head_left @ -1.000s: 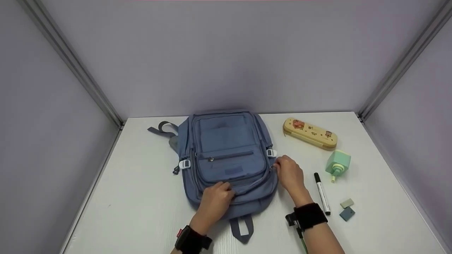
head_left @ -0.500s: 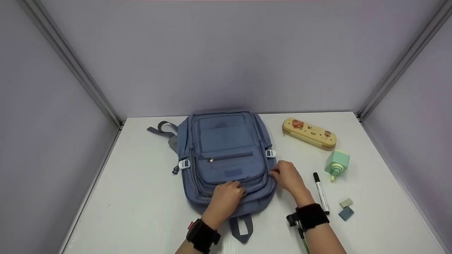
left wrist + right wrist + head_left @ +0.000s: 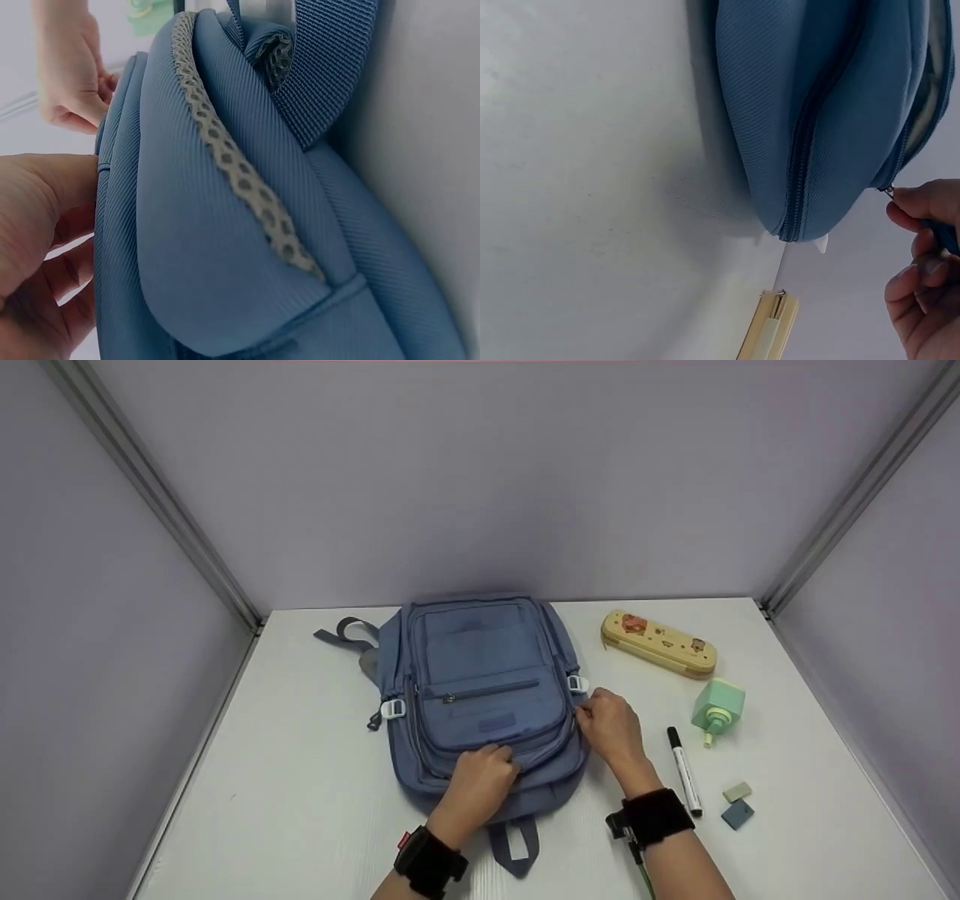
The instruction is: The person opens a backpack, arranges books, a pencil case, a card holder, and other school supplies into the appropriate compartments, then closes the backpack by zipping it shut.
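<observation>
A blue backpack [image 3: 480, 656] lies front side up on the white table, its top handle loop [image 3: 516, 847] pointing toward me. My left hand [image 3: 480, 780] grips the fabric along the front pocket's edge; in the left wrist view, thumb and fingers pinch that edge [image 3: 116, 217]. At the pack's right side, my right hand [image 3: 611, 731] pinches a small zipper pull [image 3: 889, 192] between thumb and index finger. The right wrist view shows the pocket's zipper [image 3: 907, 142] parted above the pull, with pale lining inside. A second zipper [image 3: 799, 172] runs along the pack's side.
Right of the pack lie a yellow pencil case [image 3: 658, 645], a mint-green bottle with a nozzle [image 3: 718, 709], a black-capped marker [image 3: 684, 772] and two small blocks, one pale green [image 3: 736, 792], one dark blue [image 3: 738, 814]. Grey panels [image 3: 480, 480] enclose the table.
My left hand has shifted right along the pocket's edge. My right hand dipped slightly toward me, then moved back up along the pack's right side.
</observation>
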The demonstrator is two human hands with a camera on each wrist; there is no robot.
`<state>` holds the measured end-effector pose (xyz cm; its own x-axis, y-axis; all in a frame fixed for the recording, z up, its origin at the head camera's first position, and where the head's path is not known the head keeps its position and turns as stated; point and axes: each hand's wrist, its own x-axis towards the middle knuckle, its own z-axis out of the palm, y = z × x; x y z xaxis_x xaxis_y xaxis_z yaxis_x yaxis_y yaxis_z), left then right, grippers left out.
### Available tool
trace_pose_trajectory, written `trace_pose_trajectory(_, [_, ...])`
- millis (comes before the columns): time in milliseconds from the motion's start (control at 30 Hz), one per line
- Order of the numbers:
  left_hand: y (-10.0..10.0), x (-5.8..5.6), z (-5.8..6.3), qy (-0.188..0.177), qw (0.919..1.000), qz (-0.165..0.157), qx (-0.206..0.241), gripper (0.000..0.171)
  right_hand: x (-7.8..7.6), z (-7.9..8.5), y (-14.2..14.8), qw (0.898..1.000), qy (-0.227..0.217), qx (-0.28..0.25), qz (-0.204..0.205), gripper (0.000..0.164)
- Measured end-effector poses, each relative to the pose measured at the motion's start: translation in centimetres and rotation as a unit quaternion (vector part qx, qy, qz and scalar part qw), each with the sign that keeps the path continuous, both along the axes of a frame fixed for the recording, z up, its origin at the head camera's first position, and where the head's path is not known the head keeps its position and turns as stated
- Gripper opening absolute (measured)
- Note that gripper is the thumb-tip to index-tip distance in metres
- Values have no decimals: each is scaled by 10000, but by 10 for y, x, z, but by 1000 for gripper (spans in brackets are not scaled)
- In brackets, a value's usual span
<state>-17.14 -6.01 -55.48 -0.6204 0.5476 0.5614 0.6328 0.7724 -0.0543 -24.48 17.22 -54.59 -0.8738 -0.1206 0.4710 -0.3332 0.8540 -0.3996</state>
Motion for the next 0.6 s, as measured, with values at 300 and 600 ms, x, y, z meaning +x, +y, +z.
trace_pose_trajectory(300, [-2, 3, 3, 67, 9999, -118, 86, 16, -19, 1, 1, 9999, -92, 103, 74, 11])
trace_pose_trajectory(600, [-3, 2, 7, 133, 9998, -63, 160, 15, -20, 4, 2, 9996, 6, -9, 299, 6])
